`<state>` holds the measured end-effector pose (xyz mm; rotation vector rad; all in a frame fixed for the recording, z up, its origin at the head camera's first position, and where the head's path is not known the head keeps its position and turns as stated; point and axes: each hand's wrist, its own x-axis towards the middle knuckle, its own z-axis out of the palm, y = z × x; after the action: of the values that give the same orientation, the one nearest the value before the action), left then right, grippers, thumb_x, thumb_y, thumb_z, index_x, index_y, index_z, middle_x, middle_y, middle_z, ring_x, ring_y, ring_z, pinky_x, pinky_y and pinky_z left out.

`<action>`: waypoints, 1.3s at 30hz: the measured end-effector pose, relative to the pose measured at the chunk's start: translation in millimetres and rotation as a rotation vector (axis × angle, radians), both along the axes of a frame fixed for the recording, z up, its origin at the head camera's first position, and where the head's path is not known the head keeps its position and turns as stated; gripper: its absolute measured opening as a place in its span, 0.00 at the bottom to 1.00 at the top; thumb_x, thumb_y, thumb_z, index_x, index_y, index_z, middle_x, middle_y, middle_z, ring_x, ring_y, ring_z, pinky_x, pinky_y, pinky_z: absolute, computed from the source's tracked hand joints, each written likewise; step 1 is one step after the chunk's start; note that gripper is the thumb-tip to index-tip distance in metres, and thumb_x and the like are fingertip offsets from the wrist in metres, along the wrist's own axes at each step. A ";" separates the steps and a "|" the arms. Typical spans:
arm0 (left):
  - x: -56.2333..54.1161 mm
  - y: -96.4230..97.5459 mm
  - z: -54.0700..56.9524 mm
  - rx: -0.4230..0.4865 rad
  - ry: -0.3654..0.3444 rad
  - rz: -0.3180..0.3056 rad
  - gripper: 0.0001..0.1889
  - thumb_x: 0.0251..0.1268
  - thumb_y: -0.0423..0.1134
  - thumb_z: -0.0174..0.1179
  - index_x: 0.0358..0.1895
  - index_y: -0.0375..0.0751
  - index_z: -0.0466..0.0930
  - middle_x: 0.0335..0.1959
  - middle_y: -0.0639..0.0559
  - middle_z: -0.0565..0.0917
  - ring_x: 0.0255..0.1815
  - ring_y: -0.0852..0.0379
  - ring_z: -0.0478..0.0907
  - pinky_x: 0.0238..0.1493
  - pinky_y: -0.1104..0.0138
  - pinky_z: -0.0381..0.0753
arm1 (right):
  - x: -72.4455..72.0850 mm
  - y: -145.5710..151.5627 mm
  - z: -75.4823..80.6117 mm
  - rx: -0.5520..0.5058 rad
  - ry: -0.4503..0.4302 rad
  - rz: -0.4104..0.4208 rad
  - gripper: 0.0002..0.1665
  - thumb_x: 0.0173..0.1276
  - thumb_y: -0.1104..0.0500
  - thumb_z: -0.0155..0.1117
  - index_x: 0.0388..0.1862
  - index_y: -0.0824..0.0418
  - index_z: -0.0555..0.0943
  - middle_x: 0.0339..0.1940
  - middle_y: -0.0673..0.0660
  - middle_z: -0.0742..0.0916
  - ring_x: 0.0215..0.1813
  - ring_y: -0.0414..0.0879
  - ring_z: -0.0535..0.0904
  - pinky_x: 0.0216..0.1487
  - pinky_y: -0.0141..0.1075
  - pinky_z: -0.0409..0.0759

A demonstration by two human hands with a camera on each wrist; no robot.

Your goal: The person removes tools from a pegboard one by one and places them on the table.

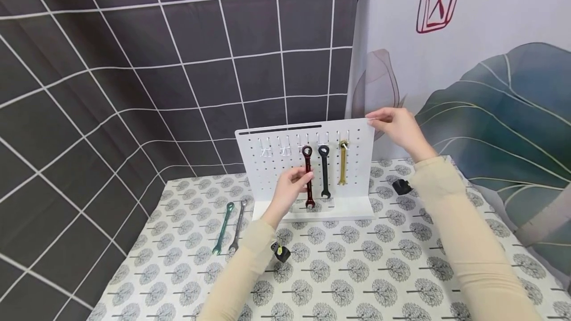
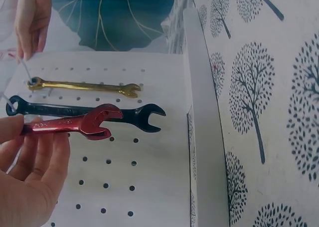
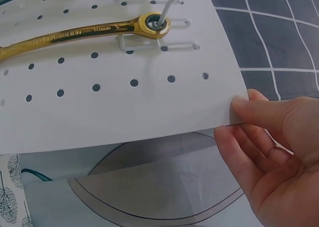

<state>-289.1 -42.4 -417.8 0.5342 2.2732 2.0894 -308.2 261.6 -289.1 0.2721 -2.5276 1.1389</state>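
Note:
My left hand (image 1: 287, 191) pinches a red combination wrench (image 2: 97, 123) by its shank between thumb and fingers. It hangs upright in front of a white pegboard (image 1: 363, 147), ring end up, close to a hook; whether the ring is on that hook I cannot tell. To its right a black wrench (image 1: 324, 172) and a gold wrench (image 3: 94, 31) hang by their ring ends. My right hand (image 1: 399, 128) holds the board's upper right corner, thumb on the front face and fingers at the edge.
Left of the board, a green wrench (image 1: 223, 228) and a grey wrench (image 1: 238, 227) lie on the tree-patterned tablecloth (image 1: 341, 291). Bare white hooks (image 1: 284, 150) stick out at the board's upper left. Behind stands a dark grid curtain (image 1: 192, 83).

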 end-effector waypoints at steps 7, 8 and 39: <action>10.1 -1.4 0.4 0.008 0.022 0.005 0.15 0.70 0.38 0.64 0.52 0.29 0.81 0.46 0.41 0.86 0.52 0.35 0.81 0.43 0.63 0.88 | 0.3 -0.9 -1.8 -0.004 0.006 0.005 0.16 0.74 0.56 0.65 0.55 0.64 0.84 0.54 0.67 0.86 0.53 0.61 0.83 0.56 0.50 0.77; 12.1 -1.8 0.8 0.009 0.023 0.004 0.16 0.70 0.38 0.64 0.52 0.29 0.81 0.45 0.41 0.86 0.51 0.35 0.81 0.43 0.62 0.88 | 0.5 -0.9 -1.9 -0.004 0.005 0.005 0.16 0.74 0.56 0.65 0.55 0.64 0.84 0.54 0.67 0.86 0.53 0.61 0.83 0.56 0.51 0.77; 46.5 -80.8 51.8 -0.008 0.177 0.125 0.16 0.70 0.38 0.65 0.52 0.29 0.82 0.49 0.33 0.85 0.44 0.53 0.84 0.43 0.60 0.88 | -0.9 0.9 -1.3 -0.004 0.023 0.006 0.17 0.73 0.55 0.67 0.54 0.63 0.85 0.48 0.66 0.88 0.34 0.32 0.83 0.38 0.23 0.77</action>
<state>-242.6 -123.3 -365.9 0.6159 2.4698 2.1688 -309.1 262.5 -290.5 0.2902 -2.5063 1.1365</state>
